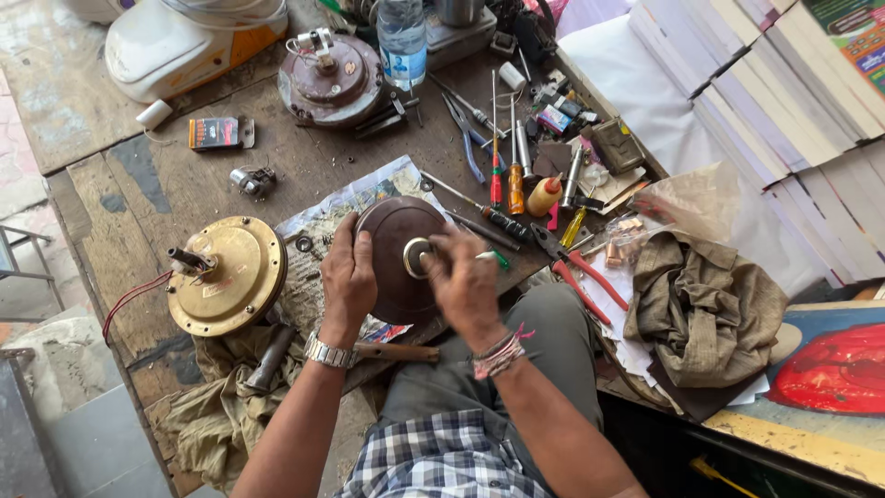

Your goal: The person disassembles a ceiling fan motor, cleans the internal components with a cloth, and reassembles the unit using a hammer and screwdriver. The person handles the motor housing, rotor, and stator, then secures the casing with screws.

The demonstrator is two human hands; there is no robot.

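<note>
The left hand [348, 277] grips the brown cover [396, 258] at its rim, steadying it on newspaper [323, 231]; the right hand's [466, 281] fingers pinch at its centre bearing [417, 257].

Right hand [466, 281]: motion-blurred; finger positions on the metal ring [417, 257] unreadable, grip undeterminable.
Brown motor cover [398, 258]: left rim hidden under left hand [348, 277]; lower edge hidden by both hands.
Newspaper [355, 198]: mostly covered by cover and hands.
Water bottle [402, 41]: top cut off by upper edge.
White fan base [184, 41]: cropped at top edge.
Red painted board [834, 369]: cut by right edge.
Small parts [562, 101] beyond screwdrivers [507, 171]: too small to identify.
</note>
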